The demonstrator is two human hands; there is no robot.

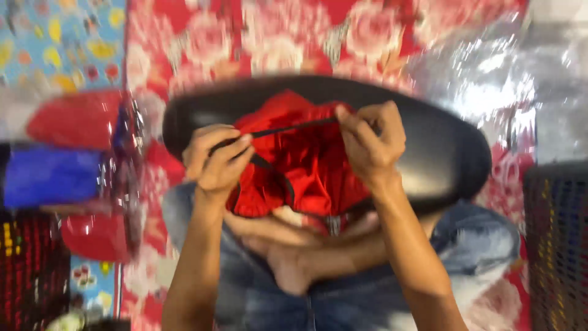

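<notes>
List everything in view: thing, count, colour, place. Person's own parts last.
red garment: 1, red with black trim, held between both hands at centre
black board: 1, black, oval, under the garment, across the lap
floral cloth: 1, red with pale roses, beneath everything
patterned cloth: 1, blue with yellow shapes, top left
wrapped packs: several, red and blue, in shiny plastic, left
clear plastic bags: a pile, transparent, top right
mesh basket: 1, dark, right edge
second mesh basket: 1, dark red, bottom left
legs: crossed, blue jeans, foot bare
left hand: pinching the garment's trim
right hand: pinching the garment's trim
</notes>
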